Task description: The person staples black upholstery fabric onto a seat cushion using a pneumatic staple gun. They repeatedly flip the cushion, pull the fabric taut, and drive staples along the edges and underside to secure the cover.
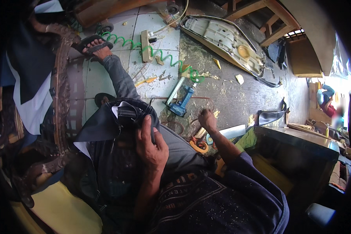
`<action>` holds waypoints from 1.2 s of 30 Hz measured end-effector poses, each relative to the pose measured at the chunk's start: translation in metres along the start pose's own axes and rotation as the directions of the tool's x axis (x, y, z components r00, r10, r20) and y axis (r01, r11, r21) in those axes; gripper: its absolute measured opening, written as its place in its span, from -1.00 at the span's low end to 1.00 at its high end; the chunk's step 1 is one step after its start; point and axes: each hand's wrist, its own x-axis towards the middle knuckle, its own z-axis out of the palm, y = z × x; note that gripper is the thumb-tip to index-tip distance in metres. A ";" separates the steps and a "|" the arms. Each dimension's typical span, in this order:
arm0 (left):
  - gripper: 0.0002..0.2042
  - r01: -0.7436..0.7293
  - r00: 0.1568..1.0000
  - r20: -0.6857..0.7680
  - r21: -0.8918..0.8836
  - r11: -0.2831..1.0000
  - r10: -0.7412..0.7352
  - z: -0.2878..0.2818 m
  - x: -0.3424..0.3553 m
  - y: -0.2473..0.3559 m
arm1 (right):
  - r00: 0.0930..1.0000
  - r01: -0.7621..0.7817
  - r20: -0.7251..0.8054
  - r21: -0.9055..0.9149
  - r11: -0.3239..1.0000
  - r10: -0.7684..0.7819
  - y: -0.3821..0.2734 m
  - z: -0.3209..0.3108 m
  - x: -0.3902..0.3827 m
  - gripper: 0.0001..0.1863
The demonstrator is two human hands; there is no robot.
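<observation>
My left hand grips a piece of black vinyl with a white backing, resting over my lap, with a folded black edge under the thumb. My right hand is out over the floor, fingers curled; whatever they may hold is too small to make out. Below it lie orange-handled scissors, a roll of tape and a long pale strip. A thin reddish cord loops near that hand. A blue pneumatic staple gun lies beyond, joined to a green coiled hose.
A seat base lies at the back. Carved wooden furniture is at left, a dark cabinet at right, yellow foam lower left. My sandalled foot is stretched forward. Another person is at the far right.
</observation>
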 end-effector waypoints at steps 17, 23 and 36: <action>-0.64 0.071 0.967 0.224 0.204 0.976 -0.117 0.001 -0.003 0.021 | 0.829 -0.253 -0.239 0.645 0.721 0.505 0.123 -0.025 -0.021 -0.66; -0.72 0.068 0.976 0.197 0.134 0.989 -0.093 0.003 -0.007 0.009 | 0.912 -0.307 0.379 0.377 0.874 0.156 0.008 -0.078 0.019 -0.47; -0.73 0.220 0.940 0.278 -0.057 0.974 -0.196 -0.001 -0.005 -0.005 | 0.821 -0.570 0.174 0.197 0.798 0.544 0.040 -0.003 -0.089 -0.51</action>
